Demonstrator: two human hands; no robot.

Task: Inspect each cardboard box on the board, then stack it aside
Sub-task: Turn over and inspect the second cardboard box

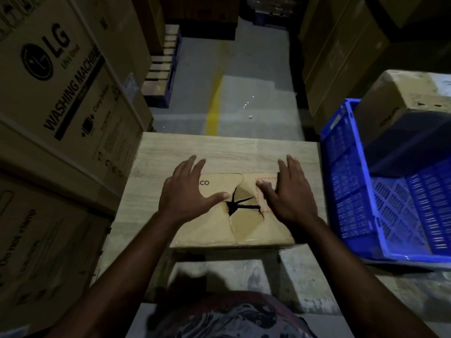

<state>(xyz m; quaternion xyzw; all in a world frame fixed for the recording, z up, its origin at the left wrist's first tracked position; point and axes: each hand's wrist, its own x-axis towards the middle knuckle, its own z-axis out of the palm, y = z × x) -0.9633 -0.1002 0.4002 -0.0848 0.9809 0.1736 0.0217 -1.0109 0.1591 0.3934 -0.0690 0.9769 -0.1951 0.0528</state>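
One box (207, 228) sits on the board (219, 147), near its front edge and roughly centred. Both hands are on top of it. The left hand (188, 191) has its fingers spread and straight, palm down on the left half. The right hand (289, 193) does the same on the right half. Nothing is gripped or pinched, and the thumbs point in toward the middle.

The top panel is damaged: a tear (241, 203) runs across the centre with a dark hole and the flaps buckled inward. The thumbs lie either side of it, so this looks like the inspect step, feeling out the damage.

Progress: this box is still in check and not yet lifted or set aside. I see no other box on the board, so it may be the last or the only one, though I can't confirm that. On the right, the other box (402, 101) sits in or over a blue crate (353, 191), possibly the aside stack, unclear. Big cartons (61, 76) line the left.

Left to do – finish the check, get a grip on the sides, move the box off the board. The weak top likely won't take load
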